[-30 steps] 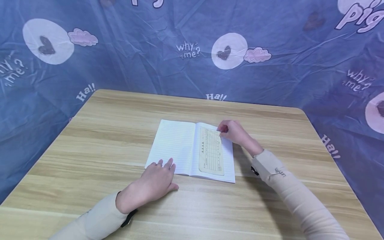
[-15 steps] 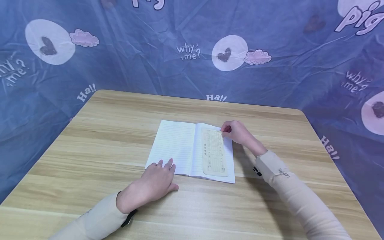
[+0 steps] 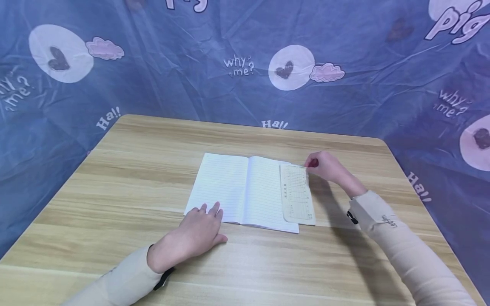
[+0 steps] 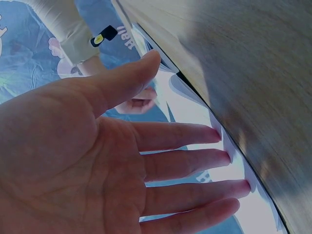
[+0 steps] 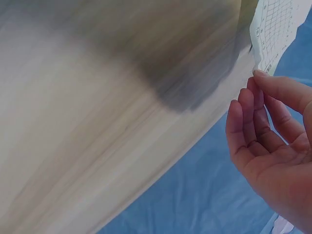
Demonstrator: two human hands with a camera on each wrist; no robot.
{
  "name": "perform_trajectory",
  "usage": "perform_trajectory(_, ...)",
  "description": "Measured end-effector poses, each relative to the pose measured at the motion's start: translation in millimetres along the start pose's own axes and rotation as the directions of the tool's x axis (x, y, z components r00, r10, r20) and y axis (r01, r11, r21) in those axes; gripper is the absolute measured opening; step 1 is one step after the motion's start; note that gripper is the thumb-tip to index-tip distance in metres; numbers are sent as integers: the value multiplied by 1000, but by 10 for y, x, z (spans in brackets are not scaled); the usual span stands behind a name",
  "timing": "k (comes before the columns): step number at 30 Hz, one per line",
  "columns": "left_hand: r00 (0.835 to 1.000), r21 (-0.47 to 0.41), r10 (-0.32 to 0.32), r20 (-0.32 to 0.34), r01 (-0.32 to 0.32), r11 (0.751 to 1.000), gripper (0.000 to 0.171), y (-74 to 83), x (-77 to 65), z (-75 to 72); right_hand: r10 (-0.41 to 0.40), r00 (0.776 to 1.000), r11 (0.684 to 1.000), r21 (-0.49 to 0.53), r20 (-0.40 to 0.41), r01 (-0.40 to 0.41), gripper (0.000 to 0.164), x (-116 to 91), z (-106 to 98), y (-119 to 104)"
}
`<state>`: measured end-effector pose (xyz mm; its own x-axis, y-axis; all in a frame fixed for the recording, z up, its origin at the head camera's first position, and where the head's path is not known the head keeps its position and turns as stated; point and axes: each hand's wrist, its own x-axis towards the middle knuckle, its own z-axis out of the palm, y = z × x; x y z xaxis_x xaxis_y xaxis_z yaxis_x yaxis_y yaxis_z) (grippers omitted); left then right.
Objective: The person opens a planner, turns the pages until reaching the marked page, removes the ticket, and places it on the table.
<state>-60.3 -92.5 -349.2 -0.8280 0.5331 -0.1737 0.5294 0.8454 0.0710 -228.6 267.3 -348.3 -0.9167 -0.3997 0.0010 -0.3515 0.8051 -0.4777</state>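
An open lined notebook (image 3: 223, 182) lies flat on the wooden table. My left hand (image 3: 202, 229) rests on the lower edge of its left page, fingers extended; in the left wrist view the fingertips (image 4: 229, 158) touch the paper. A pale yellow printed slip with a ruled grid (image 3: 296, 193) overlaps the right side of the right page and juts past the notebook's edge. By its upper right corner, my right hand (image 3: 325, 165) pinches the slip between thumb and finger, as the right wrist view also shows near the slip's corner (image 5: 275, 34).
The wooden table (image 3: 153, 170) extends around the notebook on all sides. Behind it and at both sides hangs a blue printed cloth (image 3: 183, 72). My right arm's sleeve (image 3: 398, 242) reaches across the table's right part.
My right hand has moved to the right, drawing the slip from the middle of the right page out past the notebook's right edge. The left hand and notebook stay in place.
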Motion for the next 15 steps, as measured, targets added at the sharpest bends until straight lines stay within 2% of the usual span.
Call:
perform_trajectory(8,1000,6,3,1,-3,1000,69,4,-9,5,21,1000,999,-48,17,-20,5,-150,-209,229)
perform_trajectory(15,1000,19,4,-9,-4,1000,69,9,-14,12,13,1000,991,-132,4,-12,4,-216,-281,390)
